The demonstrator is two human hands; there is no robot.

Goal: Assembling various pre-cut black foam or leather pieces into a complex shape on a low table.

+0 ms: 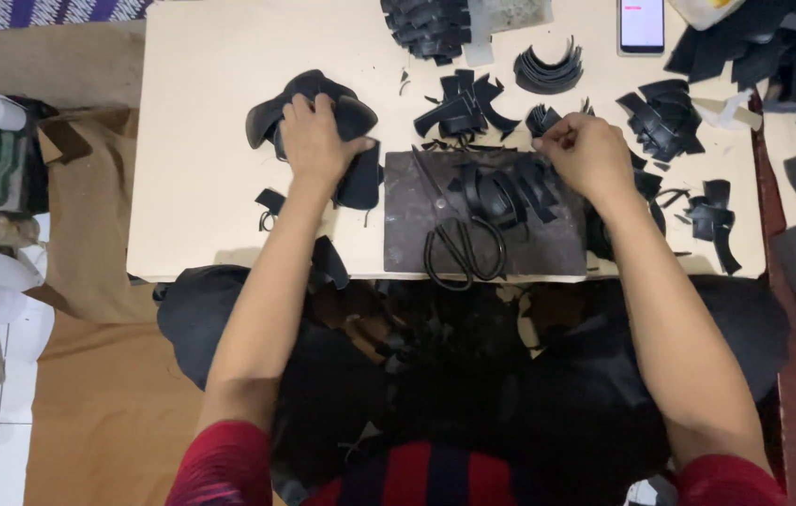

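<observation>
The fingers point(309, 117) of the left hand point(315, 145) lay spread and pressed flat on a stack of black cut pieces point(354, 117) at the upper centre-left of the desk point(201, 112), holding nothing, while the right hand point(590, 155) pinched a thin black strip point(540, 142) just above the dark cutting slab point(407, 239). The pieces looked light, soft and floppy, best taken by an edge. No container showed; scissors point(459, 245) lay on the slab among loose strips.
</observation>
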